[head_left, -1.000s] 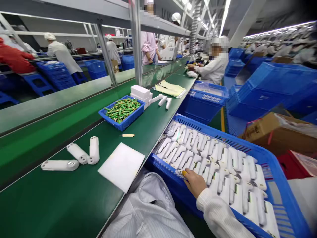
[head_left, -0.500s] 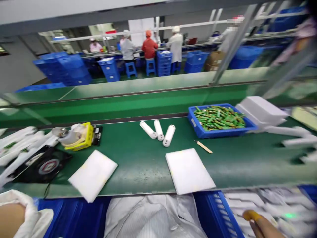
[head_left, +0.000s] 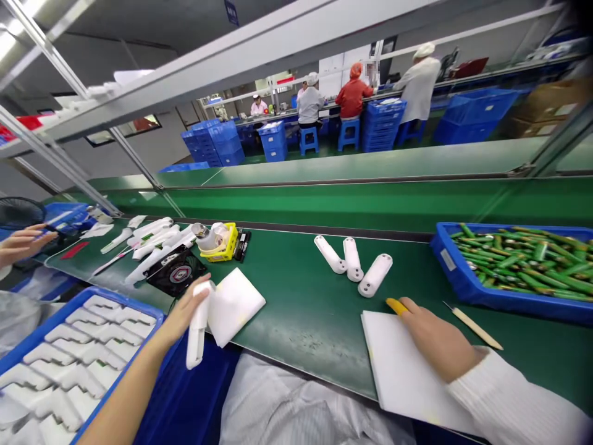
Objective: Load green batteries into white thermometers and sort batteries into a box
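My left hand [head_left: 184, 312] is closed round a white plastic handle-shaped housing [head_left: 197, 330], held over the near edge of the green bench beside a white foam pad [head_left: 234, 304]. My right hand [head_left: 433, 340] rests on a second white foam pad [head_left: 398, 374], fingers curled, with a yellow cot on the index fingertip [head_left: 396, 305]. Three white housings [head_left: 354, 264] lie on the bench just beyond it. A thin wooden stick [head_left: 472, 324] lies to its right.
A blue bin of green batteries [head_left: 519, 262] stands at right. At lower left a blue crate [head_left: 69, 364] holds several white housings. A yellow tray [head_left: 225, 242], a small black fan [head_left: 178, 272] and more white parts lie at left. Another person's hand [head_left: 21, 242] shows far left.
The view swung left from the crate on my right. My left hand came up holding a white housing. My right hand left the right crate and settled on the foam pad.
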`<state>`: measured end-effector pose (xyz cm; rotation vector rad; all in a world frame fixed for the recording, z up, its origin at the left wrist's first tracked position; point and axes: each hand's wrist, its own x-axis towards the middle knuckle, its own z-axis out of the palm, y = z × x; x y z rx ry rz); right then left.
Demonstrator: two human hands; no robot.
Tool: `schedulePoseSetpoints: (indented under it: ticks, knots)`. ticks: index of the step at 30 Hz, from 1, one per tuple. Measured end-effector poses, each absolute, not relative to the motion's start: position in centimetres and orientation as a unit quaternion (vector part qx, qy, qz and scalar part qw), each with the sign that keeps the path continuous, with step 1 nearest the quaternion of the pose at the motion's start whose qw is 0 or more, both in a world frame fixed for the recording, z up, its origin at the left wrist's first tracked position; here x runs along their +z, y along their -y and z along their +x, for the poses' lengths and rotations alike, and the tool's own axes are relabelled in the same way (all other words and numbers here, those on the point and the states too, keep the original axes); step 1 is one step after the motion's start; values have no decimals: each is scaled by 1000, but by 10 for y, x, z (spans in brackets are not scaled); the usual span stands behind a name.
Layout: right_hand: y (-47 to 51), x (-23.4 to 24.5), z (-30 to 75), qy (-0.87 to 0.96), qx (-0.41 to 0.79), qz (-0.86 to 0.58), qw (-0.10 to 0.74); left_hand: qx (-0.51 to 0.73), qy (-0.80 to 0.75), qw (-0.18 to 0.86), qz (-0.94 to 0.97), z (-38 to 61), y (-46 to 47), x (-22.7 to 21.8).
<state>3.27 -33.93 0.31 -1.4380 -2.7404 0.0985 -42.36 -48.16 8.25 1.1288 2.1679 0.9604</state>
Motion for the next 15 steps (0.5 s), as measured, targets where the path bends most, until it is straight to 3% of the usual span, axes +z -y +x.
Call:
schedulePoseSetpoints:
  ticks: [4,9,15]
  knots:
    - [348,-1,29,877,4,-481,-18,288,-811,278,427,-432,479,46]
    - [344,-5,42,871,58,-487,25,279,-815,288,419,-442,496,21]
    - [327,58,41,777,220,-570,153,347,-776,284,443,-437,437,70]
